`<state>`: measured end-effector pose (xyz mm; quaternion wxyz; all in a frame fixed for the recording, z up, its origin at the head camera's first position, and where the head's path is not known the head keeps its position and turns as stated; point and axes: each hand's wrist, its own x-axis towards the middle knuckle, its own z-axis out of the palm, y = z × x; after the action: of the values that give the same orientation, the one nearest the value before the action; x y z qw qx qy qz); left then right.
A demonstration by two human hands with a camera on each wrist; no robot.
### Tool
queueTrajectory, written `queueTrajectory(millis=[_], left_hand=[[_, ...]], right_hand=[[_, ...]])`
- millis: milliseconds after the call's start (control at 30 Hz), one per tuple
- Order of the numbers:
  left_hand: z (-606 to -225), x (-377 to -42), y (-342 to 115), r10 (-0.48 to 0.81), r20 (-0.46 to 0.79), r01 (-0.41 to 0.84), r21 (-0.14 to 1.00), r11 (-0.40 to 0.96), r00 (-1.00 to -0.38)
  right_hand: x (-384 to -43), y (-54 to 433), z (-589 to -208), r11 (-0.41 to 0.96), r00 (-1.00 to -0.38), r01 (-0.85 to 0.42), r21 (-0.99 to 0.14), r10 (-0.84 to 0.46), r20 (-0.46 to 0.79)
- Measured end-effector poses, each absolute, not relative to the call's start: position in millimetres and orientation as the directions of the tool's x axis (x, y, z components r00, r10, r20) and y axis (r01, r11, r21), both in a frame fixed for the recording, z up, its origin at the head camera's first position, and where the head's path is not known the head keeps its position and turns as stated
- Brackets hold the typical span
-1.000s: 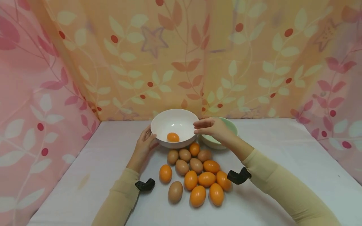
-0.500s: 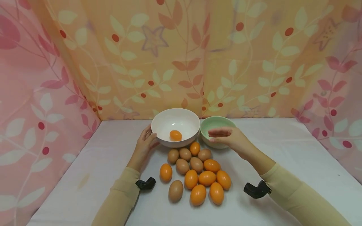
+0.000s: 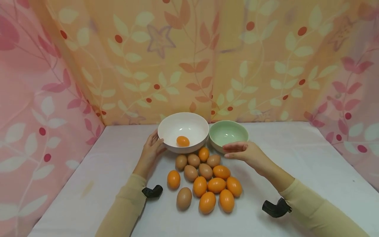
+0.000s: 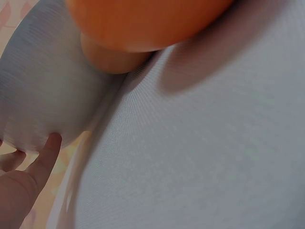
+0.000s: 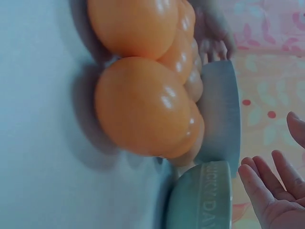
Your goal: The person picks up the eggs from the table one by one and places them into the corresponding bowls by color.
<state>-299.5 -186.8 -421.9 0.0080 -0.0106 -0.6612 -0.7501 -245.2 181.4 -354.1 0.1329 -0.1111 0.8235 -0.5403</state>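
Floral backdrop point(image 3: 189, 49); left fingers point(image 4: 46, 155) spread against glossy bowl point(image 3: 193, 128) (white, round), right fingers point(image 5: 258, 190) wide.

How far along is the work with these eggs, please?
Seemingly done: one oval orange egg lies in the round white bowl. In hand: the left hand holds that bowl; the empty right hand is near the round pale-green bowl. Likely left: eight oval orange eggs and six oval brown eggs on the white table.

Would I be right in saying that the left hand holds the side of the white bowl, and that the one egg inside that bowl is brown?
Not quite: the egg inside the white bowl is orange, not brown, as the head view shows. The left hand does hold the white bowl's side.
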Motion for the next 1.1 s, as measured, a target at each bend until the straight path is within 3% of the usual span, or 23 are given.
queueTrajectory(millis=[1100], left_hand=[[-423,-298,-187,0.005,0.036,0.035,0.989,-0.143,-0.999]], right_hand=[[-237,188,-393,0.388,-0.915,0.06,-0.92,-0.347,-0.206]])
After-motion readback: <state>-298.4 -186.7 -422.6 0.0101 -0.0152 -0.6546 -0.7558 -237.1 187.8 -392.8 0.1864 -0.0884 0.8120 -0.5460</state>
